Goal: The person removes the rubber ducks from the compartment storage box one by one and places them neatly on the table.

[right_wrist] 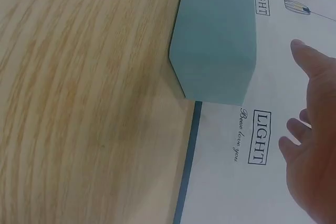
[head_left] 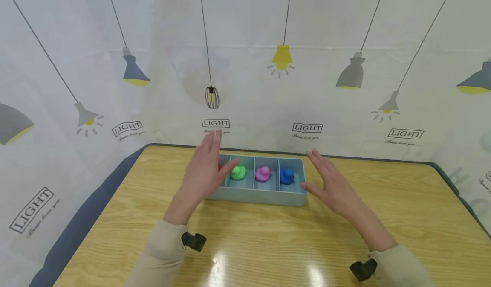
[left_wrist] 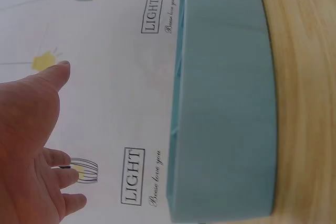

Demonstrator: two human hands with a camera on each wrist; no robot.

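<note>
A long blue-grey divided box [head_left: 261, 196] rests on the table. Its compartments hold a green rubber duck [head_left: 238, 172], a pink rubber duck [head_left: 262, 174] and a blue rubber duck [head_left: 287, 176]. Something red [head_left: 220, 167] shows in the leftmost compartment, mostly behind the left hand. My left hand [head_left: 205, 167] is over the box's left end, fingers extended, gripping nothing. At the right end, my right hand [head_left: 335, 186] has its fingers extended and thumb near the box's corner; whether it touches is unclear. Both wrist views show the box's plain outer wall [left_wrist: 226, 98] beside an unfilled hand.
The wooden table [head_left: 402, 201] has a dark blue edging [head_left: 92, 210] along its left and back. Behind it hangs a pale cloth [head_left: 245, 31] printed with lamps and the word LIGHT. A dark wrist device [head_left: 194, 241] sits at the left sleeve, another [head_left: 363, 270] at the right.
</note>
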